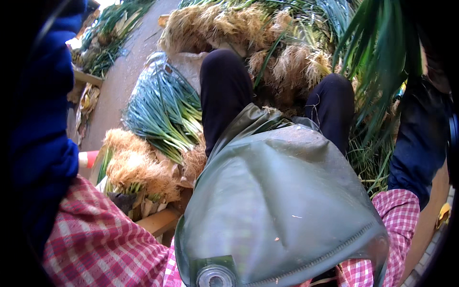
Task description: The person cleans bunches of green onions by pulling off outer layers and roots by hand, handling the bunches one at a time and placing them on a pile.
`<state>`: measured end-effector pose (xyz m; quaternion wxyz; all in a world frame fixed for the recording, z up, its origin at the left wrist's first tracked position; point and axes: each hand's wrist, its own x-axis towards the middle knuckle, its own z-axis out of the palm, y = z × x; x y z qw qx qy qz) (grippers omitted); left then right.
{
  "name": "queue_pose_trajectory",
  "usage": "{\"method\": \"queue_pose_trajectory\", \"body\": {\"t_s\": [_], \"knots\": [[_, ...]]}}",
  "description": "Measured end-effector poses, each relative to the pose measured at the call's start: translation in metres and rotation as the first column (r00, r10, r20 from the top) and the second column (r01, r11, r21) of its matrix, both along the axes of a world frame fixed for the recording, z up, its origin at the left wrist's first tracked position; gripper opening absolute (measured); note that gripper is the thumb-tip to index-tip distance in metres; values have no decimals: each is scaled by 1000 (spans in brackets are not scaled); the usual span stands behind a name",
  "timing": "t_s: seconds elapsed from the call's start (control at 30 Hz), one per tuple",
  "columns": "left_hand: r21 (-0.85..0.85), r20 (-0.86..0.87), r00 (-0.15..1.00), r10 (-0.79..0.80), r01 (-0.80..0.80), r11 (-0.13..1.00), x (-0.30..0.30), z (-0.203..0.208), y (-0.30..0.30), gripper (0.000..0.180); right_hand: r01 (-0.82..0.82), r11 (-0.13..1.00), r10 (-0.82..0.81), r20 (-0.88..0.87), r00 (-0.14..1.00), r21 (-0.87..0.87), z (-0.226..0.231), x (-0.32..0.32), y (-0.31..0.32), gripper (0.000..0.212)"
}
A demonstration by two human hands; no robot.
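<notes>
A bunch of long green onion leaves [382, 52] hangs at the upper right, in front of the end of my right sleeve [416, 138]. My right hand is hidden by these leaves and the dark rim, so its grip does not show. Along the left edge runs my left sleeve [38, 110], in blue; the hand at its end is out of the picture. Left of my knees lies a bundle of green onions [167, 110], its pale stems toward me. Tan, stringy roots [138, 162] of another bundle show nearer to me.
Many rooted green onions [224, 26] are heaped beyond my knees. A dark green apron [272, 191] covers my lap. Wooden bars [160, 221] stand at the lower left. More green onions [110, 36] lie across the brown floor [119, 91]. Loose leaves [370, 165] lie right of my knee.
</notes>
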<state>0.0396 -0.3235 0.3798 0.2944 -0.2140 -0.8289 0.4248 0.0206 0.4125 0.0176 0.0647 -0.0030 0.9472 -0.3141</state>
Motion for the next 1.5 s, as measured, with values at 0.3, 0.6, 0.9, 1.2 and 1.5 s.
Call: {"method": "queue_pose_trajectory", "body": {"t_s": [0.3, 0.6, 0.9, 1.2, 1.5], "knots": [[507, 372, 851, 371, -521, 687, 42, -54, -99, 17, 0, 994, 13, 122, 992, -106, -6, -18, -28, 25], [600, 438, 742, 508, -662, 450, 56, -126, -148, 20, 323, 719, -92, 377, 922, -615, -79, 69, 107, 29], [644, 752, 598, 277, -757, -114, 131, -474, -189, 23, 76, 783, -92, 6, 996, -617, -4, 81, 2, 49], [142, 846, 532, -11, -245, -959, 178, -587, -50, 22, 151, 838, -104, 118, 988, -524, 3, -65, -58, 46], [713, 421, 886, 196, -190, -675, 162, -566, -127, 30, 88, 717, 160, -287, 945, 692, -100, -105, -34, 19]]}}
